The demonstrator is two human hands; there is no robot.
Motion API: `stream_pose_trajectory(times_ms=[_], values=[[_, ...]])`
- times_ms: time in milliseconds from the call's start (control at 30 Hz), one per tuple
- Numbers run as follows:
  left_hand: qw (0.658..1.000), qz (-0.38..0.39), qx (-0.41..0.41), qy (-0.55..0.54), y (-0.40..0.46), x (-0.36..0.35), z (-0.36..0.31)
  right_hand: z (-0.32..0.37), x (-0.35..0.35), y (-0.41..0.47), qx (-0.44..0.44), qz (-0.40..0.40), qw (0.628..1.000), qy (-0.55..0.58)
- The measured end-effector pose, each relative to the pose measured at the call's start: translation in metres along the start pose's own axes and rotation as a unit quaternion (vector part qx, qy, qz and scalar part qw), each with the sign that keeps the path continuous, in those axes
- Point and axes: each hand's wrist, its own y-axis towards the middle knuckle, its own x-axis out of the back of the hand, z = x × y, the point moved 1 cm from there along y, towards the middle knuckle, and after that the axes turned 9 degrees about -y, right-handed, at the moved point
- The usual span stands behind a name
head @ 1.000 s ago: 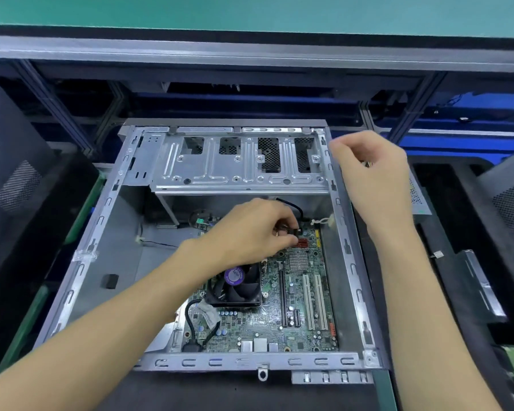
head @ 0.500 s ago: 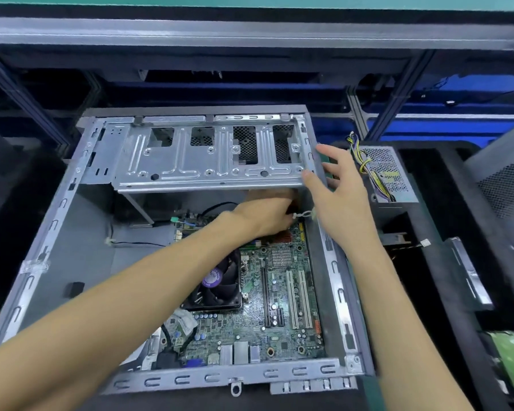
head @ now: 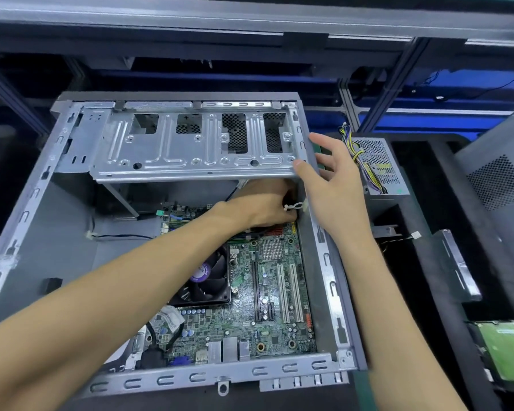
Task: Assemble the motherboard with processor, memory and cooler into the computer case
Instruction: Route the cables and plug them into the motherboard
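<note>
Green and densely populated, the rectangular motherboard (head: 267, 295) already lies flat inside the open grey steel computer case (head: 327, 262), toward its right wall, with the black square cooler fan (head: 208, 277) mounted on it. Memory sticks are hard to make out near the board's far edge. In the head view, the left hand (head: 264, 207) reaches under the perforated silver drive cage (head: 190, 146), fingers curled around a small white cable connector (head: 294, 207) at the board's far right corner. The right hand (head: 330, 185) is spread wide, thumb touching the cage's corner. Seating looks done; I judge cabling remains, and the grey mesh power supply (head: 377, 164) sits outside the case.
</note>
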Motion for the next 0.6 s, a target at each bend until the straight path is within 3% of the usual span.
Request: stream_pose_trajectory(times_ms=[600], values=[[0.999, -0.007, 0.015, 0.034, -0.0025, -0.0044, -0.0015, 0.003, 0.002, -0.0026, 0.005, -0.002, 1.0, 0.003]])
